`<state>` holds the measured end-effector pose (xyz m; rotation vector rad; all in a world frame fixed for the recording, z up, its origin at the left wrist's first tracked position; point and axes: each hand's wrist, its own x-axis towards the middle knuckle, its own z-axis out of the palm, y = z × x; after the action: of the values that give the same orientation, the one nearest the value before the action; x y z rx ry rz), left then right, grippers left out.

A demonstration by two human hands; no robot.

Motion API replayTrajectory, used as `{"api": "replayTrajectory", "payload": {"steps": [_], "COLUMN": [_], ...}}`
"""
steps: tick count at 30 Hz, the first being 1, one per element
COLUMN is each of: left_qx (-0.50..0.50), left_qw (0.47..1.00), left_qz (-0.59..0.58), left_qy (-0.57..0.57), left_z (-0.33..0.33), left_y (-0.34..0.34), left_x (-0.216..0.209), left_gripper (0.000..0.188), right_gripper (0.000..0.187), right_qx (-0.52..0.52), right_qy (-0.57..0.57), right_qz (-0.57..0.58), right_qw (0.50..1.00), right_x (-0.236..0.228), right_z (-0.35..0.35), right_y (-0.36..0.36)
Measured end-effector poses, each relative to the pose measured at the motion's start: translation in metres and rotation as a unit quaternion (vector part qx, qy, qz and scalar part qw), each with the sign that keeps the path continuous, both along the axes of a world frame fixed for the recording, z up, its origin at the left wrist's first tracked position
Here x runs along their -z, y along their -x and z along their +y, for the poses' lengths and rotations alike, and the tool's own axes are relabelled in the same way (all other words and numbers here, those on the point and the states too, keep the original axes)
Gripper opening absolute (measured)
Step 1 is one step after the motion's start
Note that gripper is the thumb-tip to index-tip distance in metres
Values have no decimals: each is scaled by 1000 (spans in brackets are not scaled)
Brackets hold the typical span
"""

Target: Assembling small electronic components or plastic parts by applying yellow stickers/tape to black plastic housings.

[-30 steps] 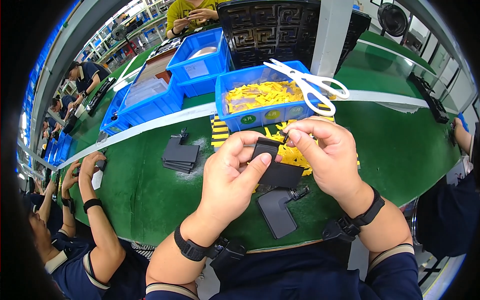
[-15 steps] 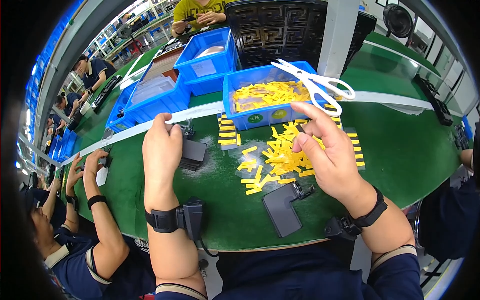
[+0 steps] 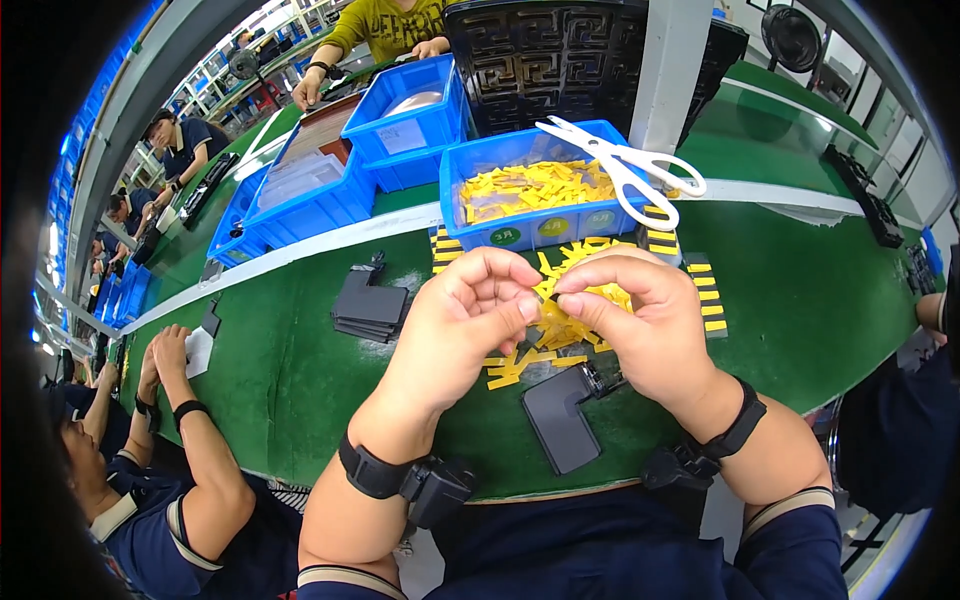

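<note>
My left hand [image 3: 465, 325] and my right hand [image 3: 645, 315] face each other with a narrow gap between the fingertips. Thumb and forefinger of the right pinch a small dark piece, too small to name. The left one's fingers are curled with the thumb toward them; what they hold, if anything, is hidden. Beneath and behind both hands lies a pile of yellow strips [image 3: 575, 325], partly covered. Close to my body rests a dark grey L-shaped part [image 3: 562, 425] with a black fitting at its upper end. Left of my left hand sits a stack of similar dark parts [image 3: 368, 305].
A blue bin [image 3: 530, 235] of yellow strips stands behind the pile, with white scissors [image 3: 630, 165] across its right rim. Striped cards [image 3: 708, 300] lie beside it. More blue bins [image 3: 320, 195] stand at back left. Co-workers' hands [image 3: 170, 355] are to my left; a metal post [image 3: 672, 80] rises behind.
My left hand has moved right and nearer, from beside the dark stack to my right hand. The right hand has lowered slightly, its pinch still closed. The person opposite has reached toward the bins.
</note>
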<state>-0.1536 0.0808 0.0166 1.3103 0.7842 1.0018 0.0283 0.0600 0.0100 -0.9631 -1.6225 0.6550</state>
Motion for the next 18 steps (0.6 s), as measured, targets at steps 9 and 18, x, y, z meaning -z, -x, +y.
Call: {"api": "replayTrajectory", "payload": {"steps": [9, 18], "left_qx": [-122, 116], "left_qw": [777, 790], "left_qz": [524, 476], "left_qy": [-325, -369], "left_z": [2, -40], "left_y": [2, -20], "left_x": [13, -3], "left_gripper": [30, 71], "right_gripper": [6, 6], "right_qx": [5, 42], "right_qy": [101, -21], "right_qz": [164, 5], "right_qw": [981, 999], "right_x": [-2, -6], "right_z": [3, 3], "right_y": [-2, -4]}}
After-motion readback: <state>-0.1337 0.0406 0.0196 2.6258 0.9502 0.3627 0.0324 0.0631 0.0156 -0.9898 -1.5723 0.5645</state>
